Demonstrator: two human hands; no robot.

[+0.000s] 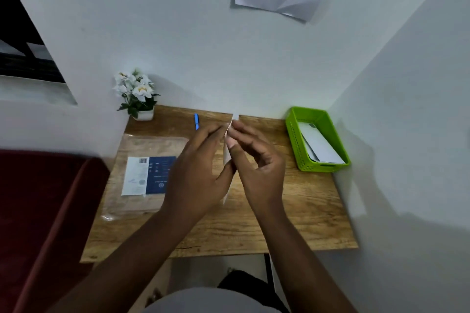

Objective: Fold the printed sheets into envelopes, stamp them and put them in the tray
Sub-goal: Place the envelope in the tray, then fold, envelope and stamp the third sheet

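Fingers (230, 143) of both hands pinch the folded sheet (227, 154) edge-on, pointing away.

Premises: a small home desk corner used for paperwork. My hands work over a narrow wood-grain laminate desk (292, 213) pushed into the angle of two plain white walls (203, 46). Beyond my left hand stands a small white pot of artificial white flowers (136, 95); to the left of it a dark red upholstered seat (43, 211) adjoins the desk. Right of my grip sits a lime-green perforated plastic tray (296, 140) holding white paper.
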